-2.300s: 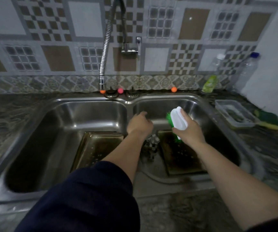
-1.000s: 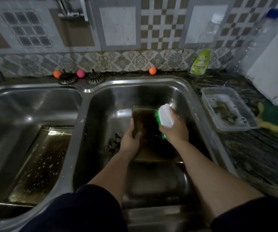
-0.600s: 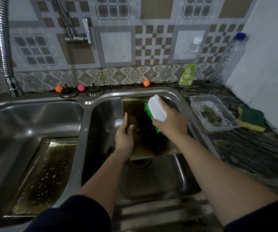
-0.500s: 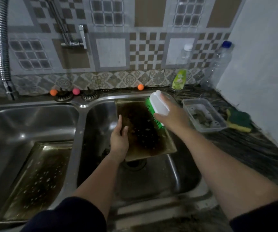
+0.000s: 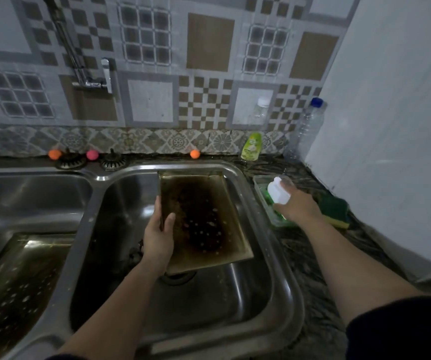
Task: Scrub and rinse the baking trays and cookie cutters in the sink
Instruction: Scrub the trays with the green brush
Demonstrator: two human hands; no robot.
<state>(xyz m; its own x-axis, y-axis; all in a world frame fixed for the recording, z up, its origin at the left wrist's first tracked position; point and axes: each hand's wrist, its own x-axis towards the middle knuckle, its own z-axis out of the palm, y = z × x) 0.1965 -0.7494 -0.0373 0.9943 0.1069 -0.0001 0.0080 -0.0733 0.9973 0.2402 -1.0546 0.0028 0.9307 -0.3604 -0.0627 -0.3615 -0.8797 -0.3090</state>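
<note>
A burnt, dark-stained baking tray [image 5: 204, 219] leans tilted in the right sink basin [image 5: 235, 307], its far end against the back rim. My left hand [image 5: 158, 236] grips its left edge, thumb on the inner face. My right hand [image 5: 296, 206] holds a white-handled scrub brush [image 5: 278, 194] with green bristles, pressed down into a clear plastic container [image 5: 263, 193] on the counter right of the sink. A second greasy tray [image 5: 17, 287] lies flat in the left basin. Some dark small pieces [image 5: 135, 252] lie on the basin floor behind my left wrist; they are too dim to identify.
A green-and-yellow sponge [image 5: 335, 210] lies just right of the container. A dish soap bottle [image 5: 252, 146] and a clear water bottle [image 5: 307, 126] stand by the backsplash. Small orange and pink balls [image 5: 194, 154] and drain strainers [image 5: 111, 159] sit on the sink's back ledge. A white wall [image 5: 390, 126] bounds the right.
My right hand has carried the brush off the tray, rightward and down into the plastic container. My left hand has tipped the tray up higher and keeps hold of its left edge.
</note>
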